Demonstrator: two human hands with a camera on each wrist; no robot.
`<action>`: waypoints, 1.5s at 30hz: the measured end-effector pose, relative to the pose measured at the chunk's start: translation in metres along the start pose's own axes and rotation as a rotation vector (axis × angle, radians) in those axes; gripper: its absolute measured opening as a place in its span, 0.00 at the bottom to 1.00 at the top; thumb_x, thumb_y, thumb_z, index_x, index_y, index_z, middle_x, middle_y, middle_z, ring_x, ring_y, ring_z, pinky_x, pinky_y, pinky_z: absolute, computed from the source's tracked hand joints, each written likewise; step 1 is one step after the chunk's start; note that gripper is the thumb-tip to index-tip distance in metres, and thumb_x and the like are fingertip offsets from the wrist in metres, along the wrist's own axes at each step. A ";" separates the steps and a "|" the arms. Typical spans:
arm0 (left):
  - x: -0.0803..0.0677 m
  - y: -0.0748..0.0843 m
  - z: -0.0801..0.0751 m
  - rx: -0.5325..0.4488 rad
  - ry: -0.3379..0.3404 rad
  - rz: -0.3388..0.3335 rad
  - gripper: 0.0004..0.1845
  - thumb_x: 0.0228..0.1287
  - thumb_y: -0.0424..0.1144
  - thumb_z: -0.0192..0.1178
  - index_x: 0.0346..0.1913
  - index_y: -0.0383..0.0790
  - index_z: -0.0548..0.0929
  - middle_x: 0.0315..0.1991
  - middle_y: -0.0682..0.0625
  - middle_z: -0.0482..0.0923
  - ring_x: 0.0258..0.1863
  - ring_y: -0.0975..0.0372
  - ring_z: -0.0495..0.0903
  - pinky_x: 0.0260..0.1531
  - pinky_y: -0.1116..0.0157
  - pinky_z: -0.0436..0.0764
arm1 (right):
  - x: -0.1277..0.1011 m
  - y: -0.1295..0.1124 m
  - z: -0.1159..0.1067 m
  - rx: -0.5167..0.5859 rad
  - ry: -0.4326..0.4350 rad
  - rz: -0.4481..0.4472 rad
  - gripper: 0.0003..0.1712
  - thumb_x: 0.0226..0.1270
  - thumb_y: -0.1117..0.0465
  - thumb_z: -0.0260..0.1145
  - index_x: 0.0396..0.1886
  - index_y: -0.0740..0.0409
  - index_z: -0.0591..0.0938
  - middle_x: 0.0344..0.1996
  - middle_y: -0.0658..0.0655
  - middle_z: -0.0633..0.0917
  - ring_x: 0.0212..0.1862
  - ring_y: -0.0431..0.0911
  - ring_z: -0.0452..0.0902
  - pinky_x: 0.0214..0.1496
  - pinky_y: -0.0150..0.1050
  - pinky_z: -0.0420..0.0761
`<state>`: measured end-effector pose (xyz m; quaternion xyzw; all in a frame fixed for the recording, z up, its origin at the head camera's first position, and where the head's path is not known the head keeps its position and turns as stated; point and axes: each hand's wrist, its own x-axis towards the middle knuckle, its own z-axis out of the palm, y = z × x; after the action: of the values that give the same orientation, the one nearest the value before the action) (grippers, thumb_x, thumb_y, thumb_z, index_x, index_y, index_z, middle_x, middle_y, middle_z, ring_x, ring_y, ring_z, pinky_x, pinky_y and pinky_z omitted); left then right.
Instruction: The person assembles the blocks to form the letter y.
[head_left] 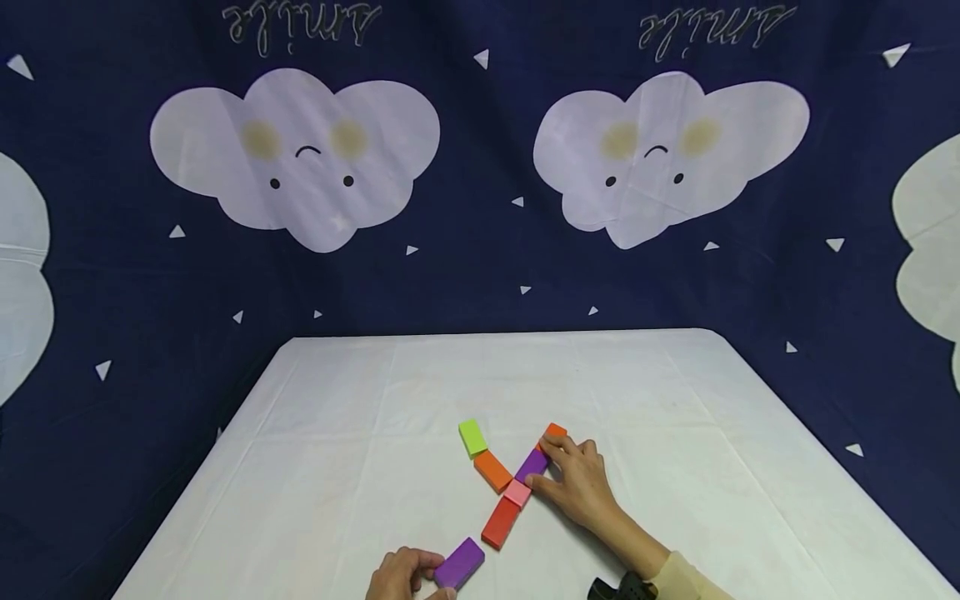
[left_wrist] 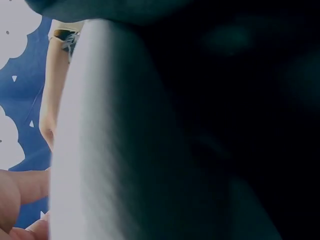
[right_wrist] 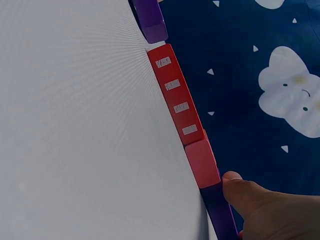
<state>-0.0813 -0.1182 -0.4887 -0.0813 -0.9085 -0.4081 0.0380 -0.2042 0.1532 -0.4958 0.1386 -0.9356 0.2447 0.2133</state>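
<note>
From the head camera I see my right hand [head_left: 577, 487] resting on the white desk [head_left: 675, 400], fingertips pinching the upper purple block [head_left: 532, 464] in the diagonal row near the desk's front middle. That row runs orange block [head_left: 553, 431], purple, pink block [head_left: 517, 493], red block [head_left: 500, 522]. A green block [head_left: 472, 437] and a second orange block [head_left: 492, 471] lie just beside it. My left hand [head_left: 401, 575] grips the lower purple block [head_left: 459, 563] at the front edge.

Left wrist view: mostly dark (too close), only fingers [left_wrist: 20, 200] show.

Right wrist view: my thumb [right_wrist: 240, 192] touches the purple block beside the pink block [right_wrist: 202, 162], with the red block [right_wrist: 177, 97] beyond.
</note>
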 end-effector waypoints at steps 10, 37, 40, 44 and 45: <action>-0.005 -0.006 0.006 0.191 0.196 0.254 0.20 0.42 0.52 0.72 0.37 0.46 0.82 0.30 0.65 0.71 0.30 0.77 0.59 0.28 0.73 0.61 | -0.001 0.001 0.002 -0.006 0.017 -0.005 0.36 0.42 0.44 0.75 0.51 0.58 0.83 0.49 0.51 0.82 0.35 0.44 0.61 0.38 0.38 0.60; 0.039 -0.009 -0.033 -0.137 -0.529 0.197 0.23 0.56 0.49 0.65 0.57 0.53 0.79 0.55 0.55 0.78 0.44 0.73 0.60 0.41 0.74 0.65 | -0.002 0.001 0.000 0.011 -0.031 0.021 0.36 0.43 0.43 0.75 0.53 0.56 0.82 0.53 0.51 0.81 0.37 0.44 0.62 0.39 0.38 0.60; 0.040 -0.010 -0.033 -0.119 -0.522 0.251 0.24 0.56 0.49 0.64 0.57 0.51 0.79 0.55 0.54 0.79 0.44 0.74 0.59 0.40 0.74 0.64 | -0.001 0.001 0.000 0.009 -0.025 0.020 0.36 0.43 0.43 0.75 0.52 0.57 0.82 0.52 0.51 0.81 0.37 0.44 0.62 0.39 0.38 0.61; 0.039 -0.008 -0.029 -0.117 -0.505 0.223 0.23 0.54 0.47 0.67 0.55 0.50 0.80 0.52 0.54 0.79 0.42 0.73 0.59 0.39 0.74 0.64 | -0.001 0.000 0.000 0.010 -0.027 0.024 0.36 0.43 0.44 0.75 0.52 0.57 0.82 0.52 0.51 0.81 0.37 0.44 0.62 0.39 0.38 0.61; 0.038 -0.008 -0.028 -0.118 -0.496 0.210 0.23 0.54 0.46 0.67 0.55 0.51 0.80 0.52 0.55 0.79 0.42 0.74 0.59 0.39 0.74 0.65 | -0.001 0.000 0.000 0.008 -0.022 0.020 0.36 0.43 0.44 0.75 0.52 0.57 0.82 0.52 0.51 0.81 0.37 0.44 0.62 0.39 0.38 0.61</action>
<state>-0.1199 -0.1398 -0.4707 -0.2746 -0.8512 -0.4219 -0.1484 -0.2034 0.1538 -0.4964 0.1326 -0.9383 0.2491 0.1999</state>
